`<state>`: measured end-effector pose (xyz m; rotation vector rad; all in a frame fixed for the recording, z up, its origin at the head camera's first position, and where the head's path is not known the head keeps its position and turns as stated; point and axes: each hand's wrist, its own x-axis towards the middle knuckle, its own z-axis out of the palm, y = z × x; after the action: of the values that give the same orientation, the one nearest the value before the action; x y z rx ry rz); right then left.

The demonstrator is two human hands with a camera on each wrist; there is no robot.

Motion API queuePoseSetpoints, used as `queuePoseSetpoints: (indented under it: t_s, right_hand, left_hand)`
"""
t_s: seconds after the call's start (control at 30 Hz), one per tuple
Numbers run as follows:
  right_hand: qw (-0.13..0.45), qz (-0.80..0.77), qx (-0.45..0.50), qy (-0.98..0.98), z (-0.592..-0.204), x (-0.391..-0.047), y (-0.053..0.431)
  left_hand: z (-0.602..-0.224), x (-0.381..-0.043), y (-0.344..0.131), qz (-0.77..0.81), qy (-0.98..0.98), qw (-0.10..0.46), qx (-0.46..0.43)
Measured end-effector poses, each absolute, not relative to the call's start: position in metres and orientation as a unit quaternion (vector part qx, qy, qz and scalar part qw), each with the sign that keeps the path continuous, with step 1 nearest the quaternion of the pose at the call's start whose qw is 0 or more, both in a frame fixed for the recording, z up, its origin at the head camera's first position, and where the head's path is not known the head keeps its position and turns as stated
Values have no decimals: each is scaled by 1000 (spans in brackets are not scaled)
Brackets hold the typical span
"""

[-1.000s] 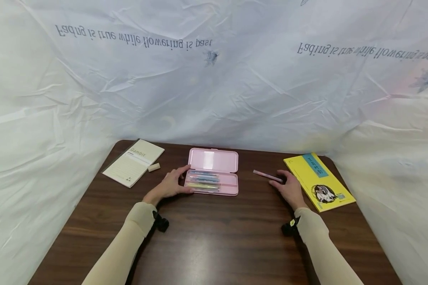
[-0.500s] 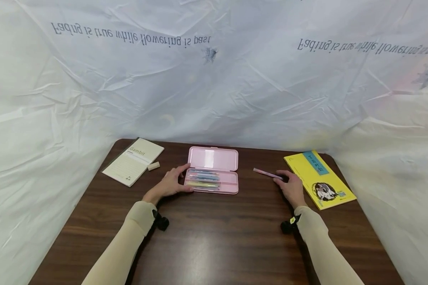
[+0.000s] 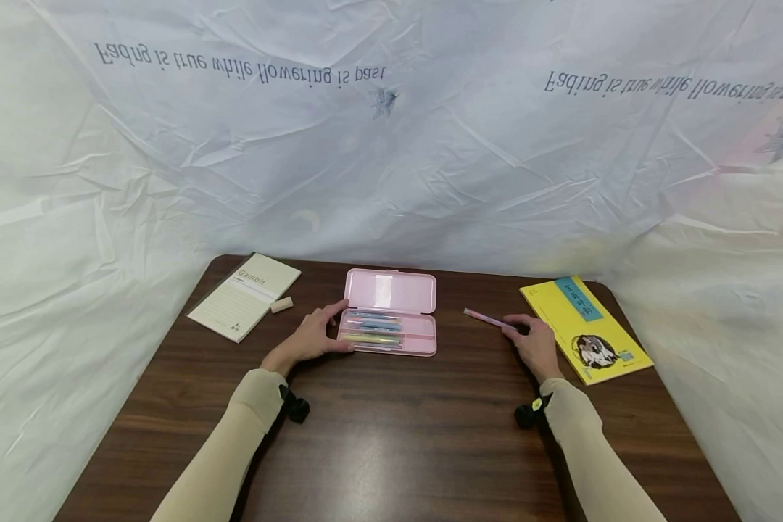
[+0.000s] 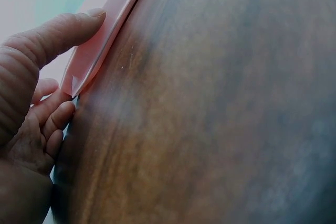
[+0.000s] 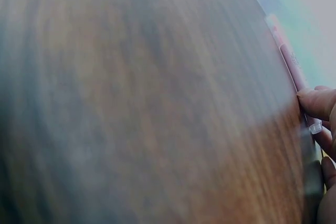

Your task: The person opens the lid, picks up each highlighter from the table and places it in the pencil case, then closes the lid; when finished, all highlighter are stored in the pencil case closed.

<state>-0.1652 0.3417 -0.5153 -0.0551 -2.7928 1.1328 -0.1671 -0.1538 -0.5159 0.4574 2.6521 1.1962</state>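
Observation:
A pink pencil case (image 3: 420, 345) lies with its lid up on the table, several pens (image 3: 373, 327) in its left compartment. My left hand (image 3: 308, 337) holds the case by its left end, thumb at the front edge and index finger near the hinge. In the left wrist view the thumb (image 4: 65, 34) presses the pink rim and the other fingers bend near the corner. To the right of the case, my right hand (image 3: 533, 344) pinches a pink-purple pen (image 3: 486, 317) by its right end, its other end pointing at the case. The right wrist view shows the pen's clear tip below the thumb.
At the left back lie a cream notebook (image 3: 244, 297) and a small whitish eraser-like block (image 3: 281, 304) beside it. A yellow booklet (image 3: 583, 330) lies right of my right hand. A pale printed curtain (image 3: 391, 181) hangs behind the brown table (image 3: 424, 435).
My right thumb and fingers have drawn closer together on the pen's end, with the hand shifting very slightly. The left hand and the pencil case stay in place.

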Motion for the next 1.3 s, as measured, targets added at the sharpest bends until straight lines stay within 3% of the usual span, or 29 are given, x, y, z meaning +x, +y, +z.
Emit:
queuePoseSetpoints:
  t_s: [0.47,0.87,1.3]
  right_hand:
    - [81,413,-33,-907,-513,-163,330]
    - [121,457,38,-880,-478,-173,261]
    - [39,420,142,-896,-487,-182,169]
  left_hand:
    - [-517,-167,-157,398,899,101,153]
    - [-511,-169,-160,401,898,98,156]
    - [-516,-165,-154,404,897,101,147]
